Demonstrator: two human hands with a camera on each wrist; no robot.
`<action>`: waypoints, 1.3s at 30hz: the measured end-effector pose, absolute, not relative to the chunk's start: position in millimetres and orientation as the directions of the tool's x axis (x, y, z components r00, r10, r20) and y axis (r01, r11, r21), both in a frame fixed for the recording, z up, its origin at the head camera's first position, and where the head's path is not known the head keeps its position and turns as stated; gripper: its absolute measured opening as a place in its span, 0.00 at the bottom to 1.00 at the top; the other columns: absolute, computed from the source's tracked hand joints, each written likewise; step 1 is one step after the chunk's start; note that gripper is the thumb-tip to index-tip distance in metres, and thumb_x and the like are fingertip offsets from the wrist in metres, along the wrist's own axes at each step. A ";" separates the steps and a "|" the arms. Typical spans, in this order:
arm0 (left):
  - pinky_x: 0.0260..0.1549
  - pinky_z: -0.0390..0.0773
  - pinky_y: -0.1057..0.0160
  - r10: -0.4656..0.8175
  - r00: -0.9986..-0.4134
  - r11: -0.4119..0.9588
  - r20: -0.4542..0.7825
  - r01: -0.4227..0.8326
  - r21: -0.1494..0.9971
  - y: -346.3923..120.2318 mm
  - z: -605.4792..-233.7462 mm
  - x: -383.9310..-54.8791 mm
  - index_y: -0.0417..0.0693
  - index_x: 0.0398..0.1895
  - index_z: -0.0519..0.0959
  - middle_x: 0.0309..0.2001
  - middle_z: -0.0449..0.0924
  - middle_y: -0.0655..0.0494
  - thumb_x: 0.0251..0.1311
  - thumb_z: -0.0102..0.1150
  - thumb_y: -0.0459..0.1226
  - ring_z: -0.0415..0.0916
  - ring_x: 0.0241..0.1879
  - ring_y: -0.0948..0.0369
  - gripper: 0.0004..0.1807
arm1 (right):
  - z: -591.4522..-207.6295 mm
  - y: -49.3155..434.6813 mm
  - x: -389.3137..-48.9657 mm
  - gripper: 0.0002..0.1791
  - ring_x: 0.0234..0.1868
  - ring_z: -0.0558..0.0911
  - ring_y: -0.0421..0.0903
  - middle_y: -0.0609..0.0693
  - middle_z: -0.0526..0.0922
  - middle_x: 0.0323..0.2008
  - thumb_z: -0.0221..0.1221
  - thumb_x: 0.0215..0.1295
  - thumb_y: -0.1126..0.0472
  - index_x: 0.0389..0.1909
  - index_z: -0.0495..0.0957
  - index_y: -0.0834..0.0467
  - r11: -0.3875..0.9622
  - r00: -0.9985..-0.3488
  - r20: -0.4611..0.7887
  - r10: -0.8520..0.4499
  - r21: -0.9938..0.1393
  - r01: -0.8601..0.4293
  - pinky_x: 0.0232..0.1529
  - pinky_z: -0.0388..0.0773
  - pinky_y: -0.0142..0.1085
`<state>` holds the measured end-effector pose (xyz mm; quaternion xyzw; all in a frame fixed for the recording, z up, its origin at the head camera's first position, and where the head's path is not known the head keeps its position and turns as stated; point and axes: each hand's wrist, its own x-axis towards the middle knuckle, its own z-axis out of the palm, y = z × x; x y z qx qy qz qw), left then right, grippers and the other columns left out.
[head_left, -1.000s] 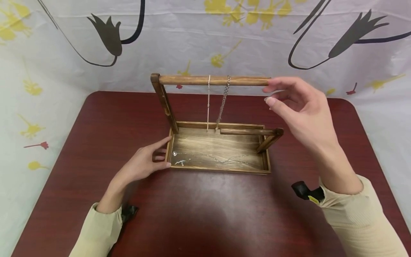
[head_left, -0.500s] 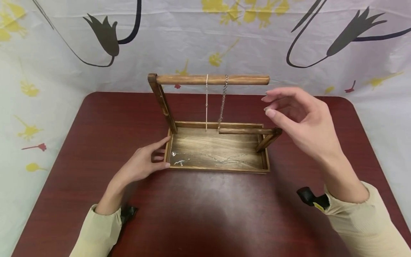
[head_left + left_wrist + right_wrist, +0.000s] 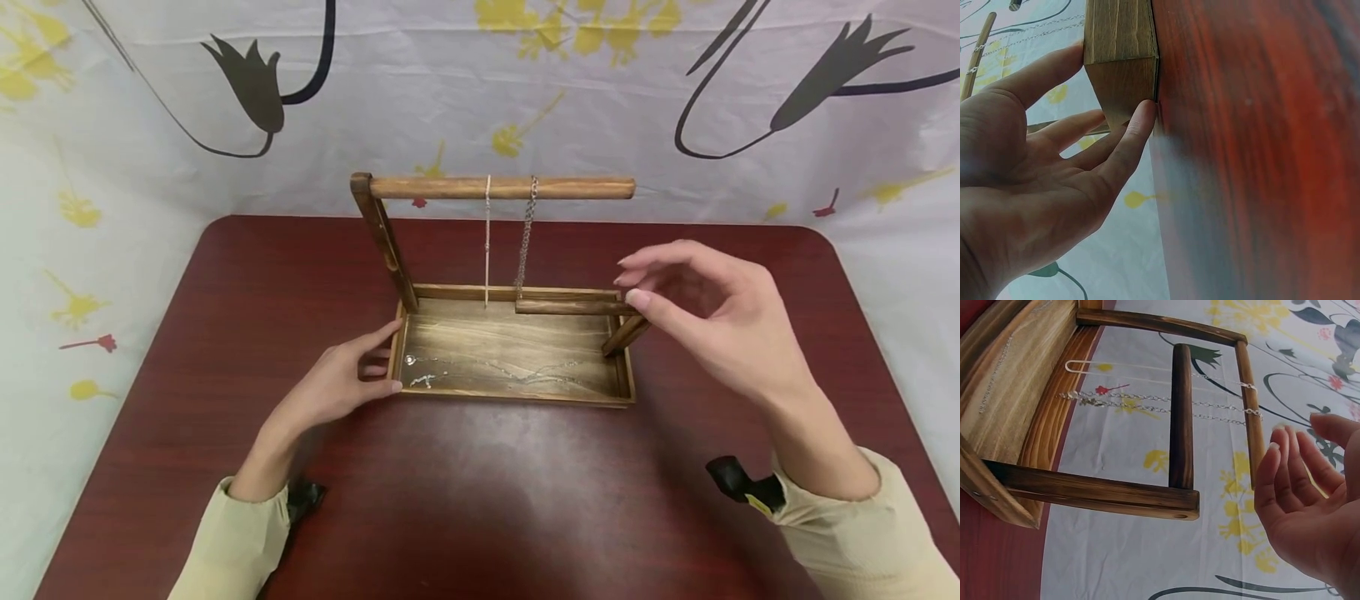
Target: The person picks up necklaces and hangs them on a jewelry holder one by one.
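Brown, grained and rectangular, the wooden tray (image 3: 510,335) touches the left hand (image 3: 332,377)

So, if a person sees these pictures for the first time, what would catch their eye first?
Probably the wooden stand, placed centrally on the dark red table, with a pale strand and a silvery chain hanging from its upper bar. Next, perhaps the left hand touching the stand's left end and the right hand at its right side.

A brown wooden stand (image 3: 385,243) sits upright. Over its tray (image 3: 517,398), a pale chain (image 3: 487,233) and a silver chain (image 3: 527,229) hang from the higher bar (image 3: 442,187); fine chains (image 3: 428,380) lie along the tray's near side.
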<state>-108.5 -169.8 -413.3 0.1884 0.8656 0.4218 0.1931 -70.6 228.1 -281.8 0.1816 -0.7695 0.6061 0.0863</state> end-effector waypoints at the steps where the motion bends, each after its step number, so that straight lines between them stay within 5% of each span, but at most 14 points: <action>1: 0.53 0.80 0.57 0.488 -0.855 0.573 -0.175 0.163 0.803 -169.7 -413.2 -108.4 0.51 0.77 0.60 0.66 0.71 0.42 0.57 0.72 0.34 0.78 0.57 0.50 0.45 | -282.7 228.3 -69.8 0.15 0.35 0.83 0.47 0.62 0.85 0.39 0.61 0.56 0.82 0.46 0.82 0.71 0.192 -0.918 0.352 -0.181 -0.903 -0.384 0.32 0.79 0.28; 9: 0.53 0.80 0.57 0.484 -0.857 0.577 -0.176 0.161 0.800 -168.7 -413.0 -108.4 0.50 0.77 0.59 0.65 0.72 0.41 0.57 0.71 0.33 0.78 0.57 0.50 0.45 | -289.9 230.1 -66.4 0.15 0.35 0.84 0.45 0.62 0.85 0.39 0.61 0.56 0.83 0.44 0.82 0.71 0.176 -0.920 0.325 -0.219 -0.914 -0.365 0.34 0.80 0.28; 20: 0.53 0.81 0.57 0.480 -0.857 0.574 -0.185 0.147 0.806 -169.1 -412.6 -108.2 0.51 0.77 0.59 0.66 0.71 0.41 0.57 0.71 0.33 0.77 0.57 0.49 0.45 | -297.0 233.9 -63.1 0.14 0.37 0.88 0.48 0.52 0.88 0.40 0.63 0.62 0.75 0.47 0.85 0.60 0.360 -0.922 0.202 -0.332 -0.876 -0.322 0.38 0.84 0.32; 39: 0.51 0.82 0.56 0.473 -0.857 0.588 -0.202 0.136 0.797 -169.0 -412.0 -108.0 0.55 0.78 0.59 0.65 0.71 0.41 0.58 0.71 0.34 0.80 0.54 0.49 0.46 | -311.2 234.9 -67.4 0.20 0.40 0.86 0.36 0.38 0.87 0.44 0.68 0.59 0.71 0.49 0.87 0.49 0.507 -0.854 0.269 -0.446 -0.710 -0.489 0.38 0.78 0.23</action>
